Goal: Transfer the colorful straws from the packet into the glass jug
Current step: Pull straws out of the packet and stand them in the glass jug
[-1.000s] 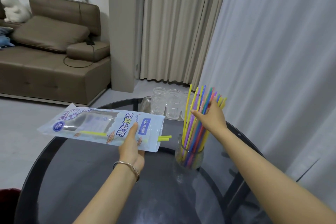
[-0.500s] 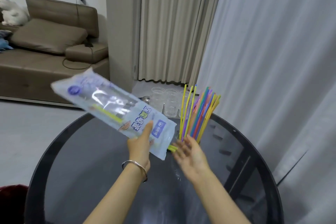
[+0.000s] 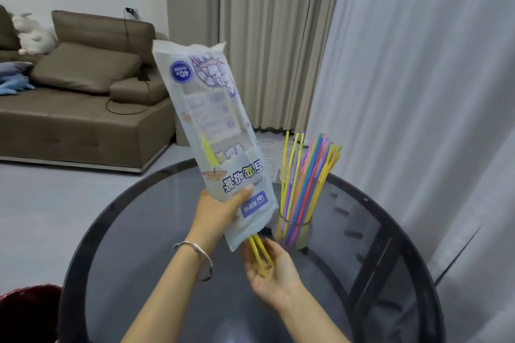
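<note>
A few yellow straws slide out of the upended packet and land in the right hand, which is cupped palm-up with fingers spread just below the opening. The left hand pinches the packet near its lower end (thumb across the printed front). Just beside them, the glass jug on the dark round table holds a fanned bundle of colourful straws

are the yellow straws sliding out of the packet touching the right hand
Touching. In the head view the yellow straws leave the packet's lower end and lie across the open right hand.
</note>
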The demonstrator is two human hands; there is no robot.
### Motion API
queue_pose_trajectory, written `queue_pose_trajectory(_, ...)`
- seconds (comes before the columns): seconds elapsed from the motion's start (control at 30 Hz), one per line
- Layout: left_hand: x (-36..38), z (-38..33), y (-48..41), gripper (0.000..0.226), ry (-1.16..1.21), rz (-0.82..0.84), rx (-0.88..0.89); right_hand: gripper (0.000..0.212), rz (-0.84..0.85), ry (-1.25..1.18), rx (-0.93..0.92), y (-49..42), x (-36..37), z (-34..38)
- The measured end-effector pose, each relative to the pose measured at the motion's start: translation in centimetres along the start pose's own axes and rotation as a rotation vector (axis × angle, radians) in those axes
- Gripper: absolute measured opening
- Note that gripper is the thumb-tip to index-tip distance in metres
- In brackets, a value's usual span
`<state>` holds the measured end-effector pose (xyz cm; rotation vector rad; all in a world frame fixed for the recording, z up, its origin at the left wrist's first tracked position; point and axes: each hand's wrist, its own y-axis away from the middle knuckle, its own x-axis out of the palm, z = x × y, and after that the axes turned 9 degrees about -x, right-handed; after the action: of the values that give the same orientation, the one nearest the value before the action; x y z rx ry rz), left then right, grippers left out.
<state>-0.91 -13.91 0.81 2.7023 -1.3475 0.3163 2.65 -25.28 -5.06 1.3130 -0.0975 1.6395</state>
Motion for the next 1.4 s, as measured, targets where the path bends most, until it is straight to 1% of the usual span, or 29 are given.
queue_pose_trajectory(0.1, -0.5, -0.3, -0.1, 0.015, 0.013, -0.008, 0.015, 0.028, 0.021, 0.044, -0.037, 0.0, 0.0, -0.3)
queue_pose_trajectory(0.2, -0.2, -0.5, 0.0, 0.015, -0.016, 0.022, 0.05, 0.022, 0.039, 0.119, -0.061, 0.0, 0.1, -0.2)
queue_pose_trajectory(0.27, 0.0, -0.5, 0.0, 0.015, -0.009, 0.021, 0.043, 0.021, 0.053, 0.191, -0.093, -0.2, 0.0, -0.1)
queue_pose_trajectory(0.37, -0.4, 0.1, -0.3, 0.01, 0.082, -0.104, 0.012, 0.022, 0.093, 0.347, -0.203, -0.4, 0.0, 0.2)
queue_pose_trajectory(0.47, -1.0, 0.6, -0.8, 0.02, 0.226, -0.21, -0.053, 0.019, 0.174, 0.439, -0.348, -0.3, 0.4, 0.4)
queue_pose_trajectory(0.53, -1.3, 0.5, -1.1, 0.025, 0.324, -0.238, -0.094, 0.021, 0.19, 0.428, -0.421, -0.2, 0.7, 0.6)
queue_pose_trajectory(0.67, -2.2, 0.5, -1.6, 0.014, 0.49, -0.24, -0.146, 0.019, 0.136, 0.313, -0.553, -0.4, 1.2, 2.9)
queue_pose_trajectory(0.7, -2.4, 0.6, -1.6, 0.015, 0.513, -0.255, -0.154, 0.018, 0.11, 0.286, -0.594, -0.4, 1.2, 3.8)
queue_pose_trajectory(0.77, -2.1, 0.7, -1.4, 0.025, 0.535, -0.261, -0.165, 0.017, 0.061, 0.283, -0.678, -0.3, 1.0, 5.5)
queue_pose_trajectory(0.83, -1.2, 0.9, -1.1, 0.033, 0.537, -0.258, -0.169, 0.016, 0.039, 0.325, -0.727, -0.2, 0.9, 6.1)
queue_pose_trajectory(0.9, 0.0, 1.1, -0.7, 0.039, 0.538, -0.265, -0.179, 0.02, 0.055, 0.395, -0.739, -0.3, 0.8, 5.4)
queue_pose_trajectory(1.0, 1.6, 1.7, 0.2, 0.04, 0.536, -0.236, -0.22, 0.023, 0.115, 0.602, -0.743, -0.4, 1.1, 3.9)
queue_pose_trajectory(1.07, 2.0, 1.8, 0.4, 0.04, 0.53, -0.217, -0.242, 0.024, 0.14, 0.669, -0.771, -0.3, 1.1, 3.7)
queue_pose_trajectory(1.2, 1.0, 1.8, -0.2, 0.04, 0.553, -0.205, -0.275, 0.034, 0.044, 0.604, -0.888, -0.1, 0.9, 6.3)
queue_pose_trajectory(1.3, 0.3, 1.7, -0.8, 0.037, 0.569, -0.218, -0.301, 0.039, -0.048, 0.664, -1.001, -0.2, 0.7, 9.1)
queue_pose_trajectory(1.4, 0.4, 1.8, -1.1, 0.037, 0.558, -0.224, -0.322, 0.04, -0.113, 0.668, -1.12, -0.4, 0.8, 11.7)
